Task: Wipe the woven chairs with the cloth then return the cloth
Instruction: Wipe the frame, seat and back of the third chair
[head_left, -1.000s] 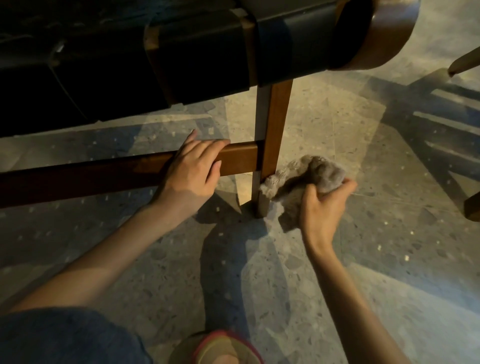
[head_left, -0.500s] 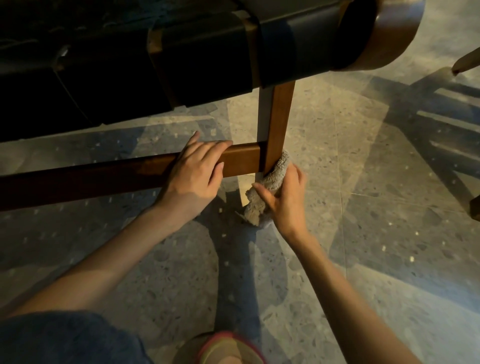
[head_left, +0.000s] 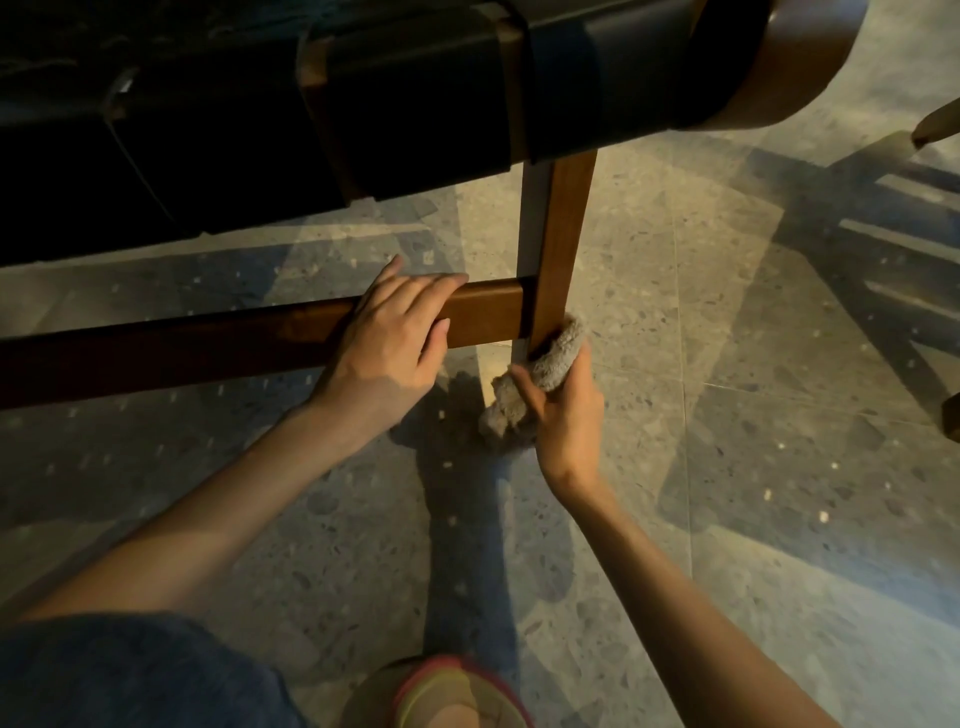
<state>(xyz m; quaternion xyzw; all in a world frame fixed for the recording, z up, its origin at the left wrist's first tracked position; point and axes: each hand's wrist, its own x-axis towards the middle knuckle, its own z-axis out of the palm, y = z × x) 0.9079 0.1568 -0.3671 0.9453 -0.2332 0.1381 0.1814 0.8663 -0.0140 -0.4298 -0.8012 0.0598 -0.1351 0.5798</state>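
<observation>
My right hand (head_left: 563, 415) grips the cloth (head_left: 540, 379) wrapped around the upright chair leg (head_left: 563, 244); my left hand (head_left: 387, 343) curls over the horizontal rail (head_left: 208, 343) running left.

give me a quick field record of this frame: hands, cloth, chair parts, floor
left hand: grips the crossbar, fingers curled over its top
right hand: holds the cloth against the chair leg
cloth: grey, fluffy, bunched, wrapped round the leg's lower part just below the crossbar joint
chair seat: dark woven straps on a wooden frame, above the hands
floor: speckled stone tiles with shadows
wiping stage: the leg, cloth not yet returned
</observation>
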